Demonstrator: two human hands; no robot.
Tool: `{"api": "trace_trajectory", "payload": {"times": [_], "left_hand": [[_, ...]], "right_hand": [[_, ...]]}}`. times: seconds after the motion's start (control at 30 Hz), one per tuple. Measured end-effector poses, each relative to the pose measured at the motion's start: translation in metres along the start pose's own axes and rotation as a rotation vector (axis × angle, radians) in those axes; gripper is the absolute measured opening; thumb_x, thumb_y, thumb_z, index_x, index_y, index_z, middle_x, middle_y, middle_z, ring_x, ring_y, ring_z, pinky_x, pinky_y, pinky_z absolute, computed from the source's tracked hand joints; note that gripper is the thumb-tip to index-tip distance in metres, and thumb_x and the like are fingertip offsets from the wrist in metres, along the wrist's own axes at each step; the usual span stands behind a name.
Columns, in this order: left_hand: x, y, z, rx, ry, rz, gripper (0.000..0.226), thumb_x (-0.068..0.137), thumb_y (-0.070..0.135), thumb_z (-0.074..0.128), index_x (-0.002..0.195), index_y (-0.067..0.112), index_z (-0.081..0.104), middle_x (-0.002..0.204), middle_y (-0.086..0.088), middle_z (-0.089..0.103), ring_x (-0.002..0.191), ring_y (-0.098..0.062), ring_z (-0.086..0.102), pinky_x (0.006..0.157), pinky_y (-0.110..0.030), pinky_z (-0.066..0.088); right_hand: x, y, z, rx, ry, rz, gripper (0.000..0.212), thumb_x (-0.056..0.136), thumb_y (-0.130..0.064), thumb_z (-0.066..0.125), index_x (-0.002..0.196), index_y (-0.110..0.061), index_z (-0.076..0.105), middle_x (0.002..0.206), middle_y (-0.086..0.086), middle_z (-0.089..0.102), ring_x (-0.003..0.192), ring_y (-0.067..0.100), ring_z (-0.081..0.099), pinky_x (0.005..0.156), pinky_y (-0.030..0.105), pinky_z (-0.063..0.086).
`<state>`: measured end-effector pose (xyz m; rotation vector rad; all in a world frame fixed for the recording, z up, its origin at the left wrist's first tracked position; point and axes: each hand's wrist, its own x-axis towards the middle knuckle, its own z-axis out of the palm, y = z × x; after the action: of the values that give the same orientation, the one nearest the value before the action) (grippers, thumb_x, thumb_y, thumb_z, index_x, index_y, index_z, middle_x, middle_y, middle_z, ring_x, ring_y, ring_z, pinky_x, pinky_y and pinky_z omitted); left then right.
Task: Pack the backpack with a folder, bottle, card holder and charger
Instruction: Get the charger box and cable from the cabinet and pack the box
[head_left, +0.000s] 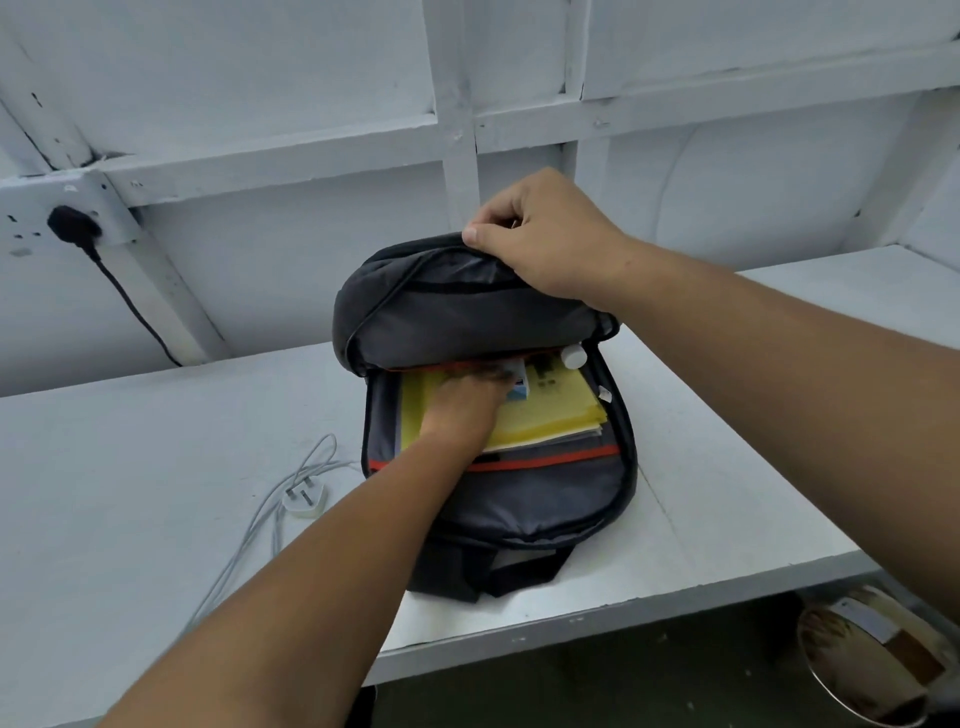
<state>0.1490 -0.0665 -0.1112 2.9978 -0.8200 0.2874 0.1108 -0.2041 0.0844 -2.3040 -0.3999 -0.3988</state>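
Your left hand (460, 410) is palm-down inside the open main compartment of the backpack (488, 499), forearm reaching in from the lower left. Its fingertips go under the lifted front panel; whether they grip anything there cannot be told. The hand lies on the yellow folder (563, 410), which is flat in the compartment with paper edges showing beneath its near side.

Just beyond your left fingers sits a small blue-and-white item (519, 387), partly hidden; its identity is unclear. One white bottle cap (573, 356) shows at the far right corner of the compartment, under the flap; the bottle's body is hidden.

Your right hand (545, 239) is clenched on the top edge of the backpack's front panel, thumb on the near face, holding the flap raised and folded toward the wall. The right forearm comes in from the right edge of the view.

Count: one backpack, one folder, one bottle cap, one charger. The white charger (305, 500), a three-pin plug with its pale cable looped, lies on the white table (130, 467) to the left of the backpack, outside it. A black plug (72, 224) sits in the wall socket at far left, its black cord running down behind the table.
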Motion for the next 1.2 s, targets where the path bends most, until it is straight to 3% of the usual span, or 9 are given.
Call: {"api": "trace_trajectory", "payload": {"times": [0.13,0.27,0.37,0.43,0.53,0.67,0.83,0.93,1.2], "left_hand": [[0.013,0.008,-0.006,0.08,-0.064,-0.069,0.059,0.1,0.008,0.041,0.154,0.032,0.04,0.137,-0.013,0.064,0.116,-0.036,0.065,0.088,-0.043,0.054],[-0.006,0.027,-0.034,-0.179,-0.072,-0.13,0.049,0.101,0.013,0.043,0.15,0.02,0.047,0.138,-0.015,0.063,0.118,-0.038,0.062,0.09,-0.044,0.053],[-0.064,0.026,-0.061,-0.415,0.334,-0.057,0.028,0.096,0.023,0.055,0.113,0.016,0.075,0.105,-0.005,0.077,0.093,-0.024,0.071,0.078,-0.037,0.058],[-0.097,0.017,-0.083,-0.551,0.702,-0.054,0.017,0.091,0.019,0.059,0.092,0.017,0.076,0.086,0.006,0.072,0.079,-0.011,0.065,0.074,-0.024,0.052],[-0.111,-0.002,-0.111,-0.57,0.937,-0.132,0.012,0.09,0.016,0.062,0.099,0.017,0.07,0.093,0.013,0.061,0.084,-0.002,0.054,0.08,-0.011,0.04],[-0.107,-0.005,-0.096,-0.523,0.622,-0.143,0.033,0.099,0.028,0.058,0.129,0.016,0.066,0.123,0.005,0.068,0.115,-0.008,0.057,0.1,-0.021,0.041],[-0.139,0.001,-0.042,-0.476,0.318,-0.118,0.046,0.099,0.041,0.046,0.13,0.017,0.07,0.131,-0.001,0.071,0.125,-0.017,0.062,0.105,-0.033,0.046],[-0.167,0.01,-0.006,-0.372,0.123,-0.087,0.052,0.101,0.045,0.039,0.14,0.021,0.062,0.144,0.0,0.062,0.14,-0.018,0.05,0.116,-0.036,0.037],[-0.171,0.003,0.012,-0.362,0.081,-0.072,0.054,0.104,0.047,0.033,0.148,0.023,0.053,0.157,0.002,0.048,0.151,-0.014,0.032,0.124,-0.034,0.02]], "right_hand": [[-0.006,0.002,0.003,-0.001,-0.014,-0.002,0.017,0.096,-0.029,0.065,0.097,-0.019,0.079,0.087,-0.01,0.074,0.078,-0.004,0.065,0.064,0.002,0.043],[-0.015,0.005,0.004,-0.001,-0.004,-0.021,0.02,0.097,-0.028,0.063,0.099,-0.017,0.08,0.087,-0.009,0.073,0.08,0.001,0.066,0.07,0.01,0.046],[-0.03,0.014,0.011,0.036,0.011,-0.026,0.02,0.098,-0.028,0.062,0.098,-0.018,0.079,0.09,-0.009,0.075,0.085,0.005,0.068,0.077,0.019,0.051],[-0.045,0.023,0.017,0.053,0.026,-0.044,0.018,0.098,-0.026,0.062,0.096,-0.02,0.078,0.09,-0.012,0.074,0.086,0.003,0.067,0.077,0.019,0.049],[-0.071,0.033,0.031,0.052,0.038,-0.102,0.014,0.097,-0.022,0.064,0.095,-0.018,0.077,0.09,-0.011,0.071,0.087,0.003,0.064,0.079,0.019,0.047],[-0.108,0.045,0.054,0.018,0.016,-0.175,0.01,0.096,-0.017,0.066,0.096,-0.014,0.075,0.087,-0.003,0.069,0.086,0.011,0.063,0.08,0.022,0.046],[-0.155,0.072,0.086,-0.044,-0.073,-0.194,0.007,0.096,-0.022,0.063,0.097,-0.02,0.07,0.09,-0.009,0.065,0.088,0.012,0.058,0.083,0.026,0.045],[-0.189,0.089,0.112,-0.153,-0.238,-0.15,0.006,0.097,-0.03,0.058,0.1,-0.028,0.063,0.096,-0.015,0.062,0.092,0.007,0.056,0.083,0.032,0.048],[-0.19,0.09,0.132,-0.295,-0.237,-0.175,0.004,0.093,-0.038,0.051,0.094,-0.035,0.052,0.088,-0.019,0.053,0.079,0.005,0.049,0.072,0.03,0.043]]}}
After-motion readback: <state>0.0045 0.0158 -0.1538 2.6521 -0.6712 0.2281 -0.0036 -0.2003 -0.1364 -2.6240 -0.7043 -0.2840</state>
